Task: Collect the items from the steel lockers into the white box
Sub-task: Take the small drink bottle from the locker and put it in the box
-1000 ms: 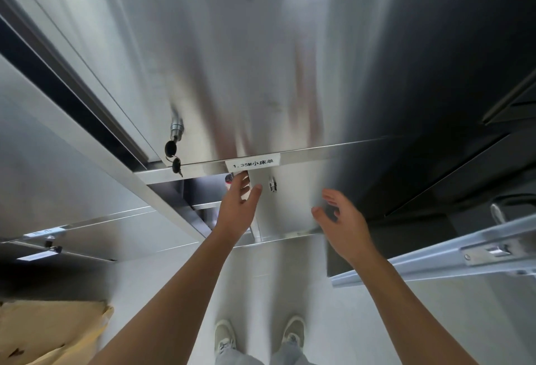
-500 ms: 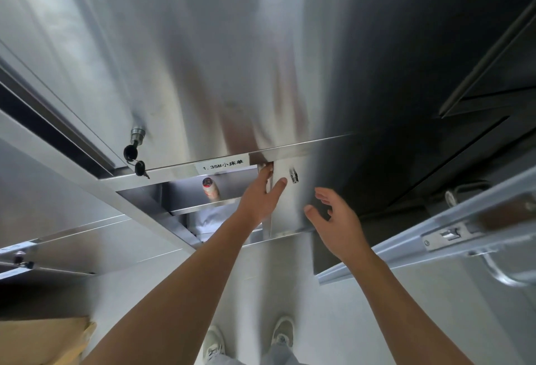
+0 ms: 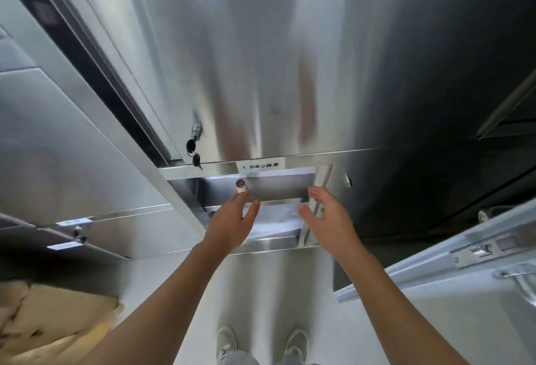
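Observation:
A steel locker compartment stands open below a white label. Inside it a small bottle with a dark cap stands at the left, and white folded cloth lies on the shelf below. My left hand reaches into the opening with fingers apart, its fingertips just under the bottle. My right hand is spread open at the opening's right side, beside the swung-open door. Neither hand holds anything. The white box is not in view.
Keys hang from the lock of the tall steel door above. Another open locker door juts out at the right. Closed steel lockers are at the left. Beige cloth lies at the lower left. My shoes stand on the pale floor.
The locker door has swung fully open to the right, showing the compartment. My left hand moved left off the door edge toward the bottle; my right hand came up to the opening.

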{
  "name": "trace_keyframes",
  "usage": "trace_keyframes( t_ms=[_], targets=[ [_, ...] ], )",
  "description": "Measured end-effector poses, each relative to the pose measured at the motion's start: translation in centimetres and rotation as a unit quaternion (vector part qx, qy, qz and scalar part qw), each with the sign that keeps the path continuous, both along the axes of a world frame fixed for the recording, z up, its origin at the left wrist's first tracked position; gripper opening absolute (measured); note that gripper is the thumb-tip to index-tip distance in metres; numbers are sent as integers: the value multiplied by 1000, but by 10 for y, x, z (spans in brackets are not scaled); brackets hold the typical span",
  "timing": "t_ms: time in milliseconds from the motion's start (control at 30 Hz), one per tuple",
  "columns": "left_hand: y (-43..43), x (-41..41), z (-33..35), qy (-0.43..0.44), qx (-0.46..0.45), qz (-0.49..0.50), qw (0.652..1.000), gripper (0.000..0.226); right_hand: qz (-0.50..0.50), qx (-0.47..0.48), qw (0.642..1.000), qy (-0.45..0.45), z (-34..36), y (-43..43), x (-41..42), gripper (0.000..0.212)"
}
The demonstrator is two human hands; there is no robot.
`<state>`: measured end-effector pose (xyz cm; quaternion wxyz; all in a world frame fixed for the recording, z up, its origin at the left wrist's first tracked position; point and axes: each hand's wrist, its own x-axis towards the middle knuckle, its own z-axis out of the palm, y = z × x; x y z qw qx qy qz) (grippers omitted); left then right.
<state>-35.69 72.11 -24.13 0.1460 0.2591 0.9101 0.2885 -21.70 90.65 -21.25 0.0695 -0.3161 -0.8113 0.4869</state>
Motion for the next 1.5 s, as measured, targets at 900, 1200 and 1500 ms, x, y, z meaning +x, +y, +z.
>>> trace_keyframes(
  t_ms=[900,1200,1500],
  targets=[
    [-130,2,21,121,-48,43,991,66,119,57,991,19,12,-108,-57,38],
    [-79,-20,14,69,-7,-96,993,50,-10,65,998,-23,23,-84,-28,55],
    [-91,-70,32,66,59,-231,969,44,-164,58,984,-27,35,-156,-39,57]
  ],
)
